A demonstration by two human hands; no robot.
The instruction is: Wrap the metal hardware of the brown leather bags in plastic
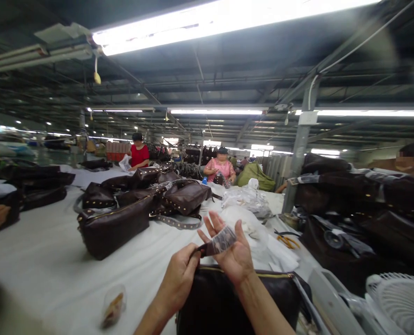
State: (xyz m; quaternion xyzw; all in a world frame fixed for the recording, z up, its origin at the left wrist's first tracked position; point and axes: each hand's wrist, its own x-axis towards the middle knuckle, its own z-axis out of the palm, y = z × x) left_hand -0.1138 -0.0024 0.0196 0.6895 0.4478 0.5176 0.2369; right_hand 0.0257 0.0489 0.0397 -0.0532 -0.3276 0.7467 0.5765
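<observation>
My left hand (179, 275) is closed in a pinch on one end of a dark brown strap (204, 250). Clear plastic film (224, 239) wraps the strap's other end, which lies across the palm of my right hand (237, 260). That hand is turned palm up, its fingers spread. Below both hands stands a dark brown leather bag (210, 302) with a gold zipper along its top, partly hidden by my forearms.
Several studded brown bags (118, 225) lie on the white-covered table (60, 260). A small clear packet (113, 304) rests at front left. Yellow-handled scissors (288, 241), a white fan (400, 298) and piled bags (332, 186) are at right. Co-workers (220, 168) work across the table.
</observation>
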